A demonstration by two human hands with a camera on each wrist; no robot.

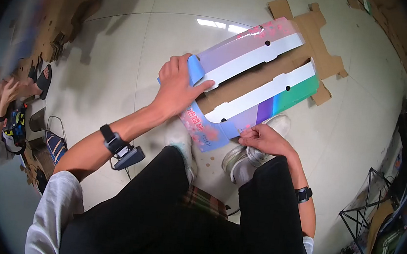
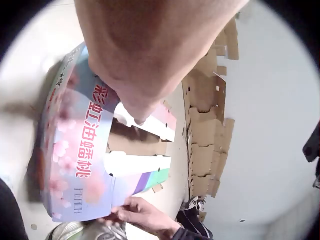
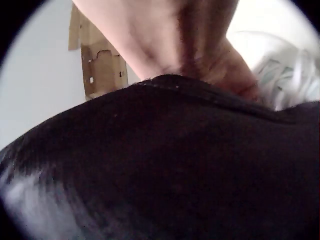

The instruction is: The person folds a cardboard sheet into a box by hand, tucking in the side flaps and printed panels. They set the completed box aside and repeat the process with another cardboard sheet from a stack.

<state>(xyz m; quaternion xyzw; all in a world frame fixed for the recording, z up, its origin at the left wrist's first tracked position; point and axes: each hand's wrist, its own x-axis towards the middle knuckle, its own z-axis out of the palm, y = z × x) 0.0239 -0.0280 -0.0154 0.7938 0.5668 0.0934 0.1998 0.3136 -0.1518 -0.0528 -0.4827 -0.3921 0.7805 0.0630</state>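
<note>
A printed cardboard fruit box (image 1: 203, 129), with pink blossoms and red lettering on its near end, stands tilted across the head view above the shoes. White flaps fold in along both long sides, leaving a brown slot between them. My left hand (image 1: 175, 87) grips the box's near left corner, thumb over the white flap beside a blue tab (image 1: 195, 70). At the near right corner, my right hand (image 1: 268, 140) pinches the edge between thumb and fingers. The left wrist view shows those fingertips at the printed corner. In the right wrist view, a dark trouser leg hides the fingers.
Flat brown cardboard (image 1: 317, 40) lies on the floor beyond the box. Light shoes (image 1: 244, 165) stand just below it. More cardboard (image 1: 56, 24) leans at the upper left, near another person (image 1: 5, 103). A black metal frame (image 1: 365, 206) stands at the right.
</note>
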